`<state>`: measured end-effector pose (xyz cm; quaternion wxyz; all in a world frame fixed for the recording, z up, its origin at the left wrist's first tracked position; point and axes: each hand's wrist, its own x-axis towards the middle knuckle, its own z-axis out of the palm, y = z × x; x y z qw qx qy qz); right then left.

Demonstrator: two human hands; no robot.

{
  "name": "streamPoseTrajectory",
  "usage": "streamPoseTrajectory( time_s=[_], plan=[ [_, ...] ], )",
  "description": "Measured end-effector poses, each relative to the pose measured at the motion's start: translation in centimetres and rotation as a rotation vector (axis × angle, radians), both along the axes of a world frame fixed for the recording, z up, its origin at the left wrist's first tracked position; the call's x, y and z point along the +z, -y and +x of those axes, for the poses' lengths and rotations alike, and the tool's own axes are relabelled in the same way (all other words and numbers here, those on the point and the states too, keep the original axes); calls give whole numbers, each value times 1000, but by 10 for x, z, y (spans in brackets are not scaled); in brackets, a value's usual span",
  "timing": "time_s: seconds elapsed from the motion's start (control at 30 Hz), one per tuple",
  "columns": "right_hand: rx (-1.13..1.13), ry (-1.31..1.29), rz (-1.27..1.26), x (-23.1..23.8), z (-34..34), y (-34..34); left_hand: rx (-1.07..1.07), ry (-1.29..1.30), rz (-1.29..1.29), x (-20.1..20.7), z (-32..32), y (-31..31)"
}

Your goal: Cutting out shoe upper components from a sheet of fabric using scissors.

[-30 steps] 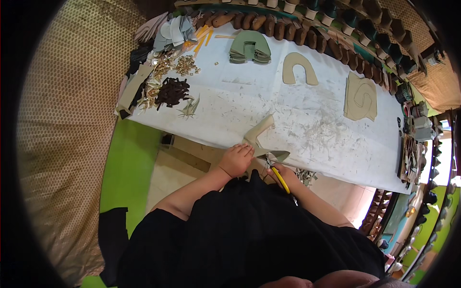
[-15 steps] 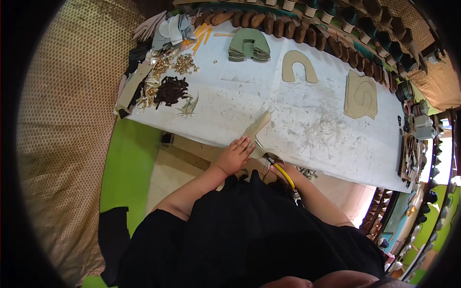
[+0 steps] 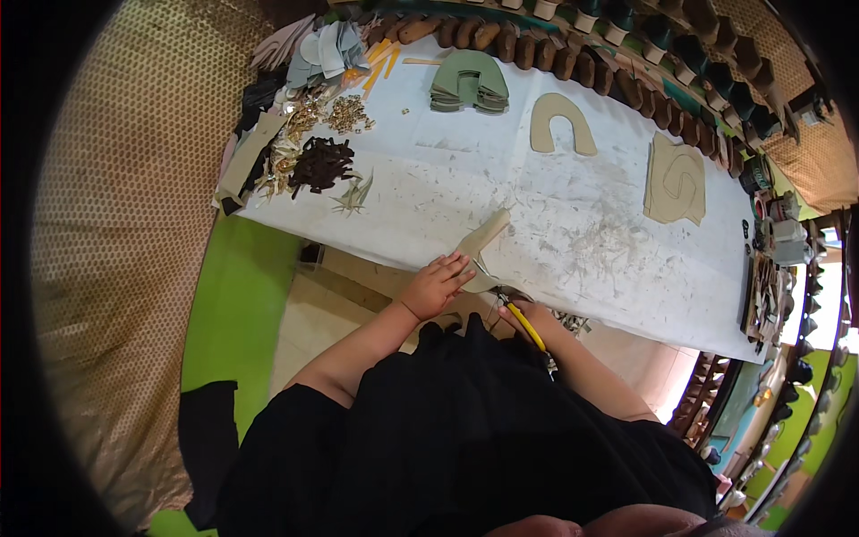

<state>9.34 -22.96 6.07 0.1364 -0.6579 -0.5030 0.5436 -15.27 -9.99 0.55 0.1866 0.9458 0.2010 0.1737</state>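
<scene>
At the near table edge, my left hand (image 3: 437, 285) grips a curved beige sheet piece (image 3: 481, 238), fingers over its top and thumb hidden. One arm of that piece lies on the table; the rest hangs over the edge. In my right hand (image 3: 530, 319) is a pair of scissors with yellow handles (image 3: 526, 329), closed around the grips. The metal blades point up and left against the piece near my left fingertips. How far apart the blades are is hard to see.
The white-covered table (image 3: 429, 179) bears a green stack of U-shaped pieces (image 3: 469, 85), a beige U-shaped piece (image 3: 548, 125) and a beige sheet with a curved outline (image 3: 677, 179). Dark brown strips (image 3: 320, 166) and gold fittings (image 3: 349, 114) lie left. Shoe lasts (image 3: 546, 54) line the back.
The scissors' yellow handles have drawn in and look straighter. My right hand has shifted slightly; my left hand keeps its hold on the beige piece. The whole view has moved a little.
</scene>
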Motion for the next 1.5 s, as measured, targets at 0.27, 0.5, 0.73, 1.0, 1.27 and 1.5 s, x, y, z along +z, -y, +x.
streamPoseTrajectory(
  time_s=[0.27, 0.5, 0.73, 1.0, 1.27, 1.5],
  plan=[
    [-57, 71, 77, -21, -12, 12, -1, 22, 15, -1, 0, 0],
    [-121, 86, 52, -22, -27, 16, 26, 2, 70, -2, 2, 5],
    [-144, 74, 44, -27, -31, 17, 84, -33, 102, 1, 9, 16],
    [-95, -42, -32, -26, -24, -2, 108, -55, 74, -1, 10, 22],
    [-68, 49, -12, -16, -26, -3, 129, -47, 75, 1, 11, 22],
    [-63, 65, 30, -28, -19, 2, 107, -49, 64, 6, 9, 19]
  ],
)
